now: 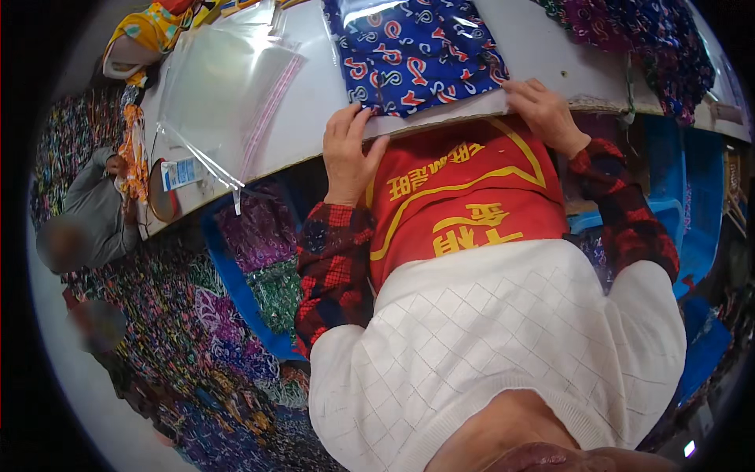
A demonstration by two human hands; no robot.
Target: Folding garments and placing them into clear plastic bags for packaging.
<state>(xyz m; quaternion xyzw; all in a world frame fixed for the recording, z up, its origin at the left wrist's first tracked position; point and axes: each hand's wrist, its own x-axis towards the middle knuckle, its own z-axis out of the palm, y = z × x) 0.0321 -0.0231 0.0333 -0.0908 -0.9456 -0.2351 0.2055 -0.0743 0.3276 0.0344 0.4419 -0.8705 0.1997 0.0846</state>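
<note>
A folded blue printed fabric (419, 59) with red and white motifs lies on the white table, inside a clear plastic bag. At its near left corner is my left hand (349, 153), with fingertips on the bag's edge and the thumb apart. My right hand (542, 112) has its fingertips at the near right corner, by the table edge. Whether either hand pinches the plastic is hard to tell. To the left, a stack of clear plastic bags (218, 100) with pink-striped seal strips lies on the table, its corner overhanging the edge.
Dark patterned fabric (655, 53) hangs over the table's right part. Yellow printed fabric (141, 35) and a blue-and-white packet (181, 173) are at the left. Blue plastic crates (236, 295) stand beside me. A co-worker in grey (94, 206) handles orange fabric (135, 153) at far left.
</note>
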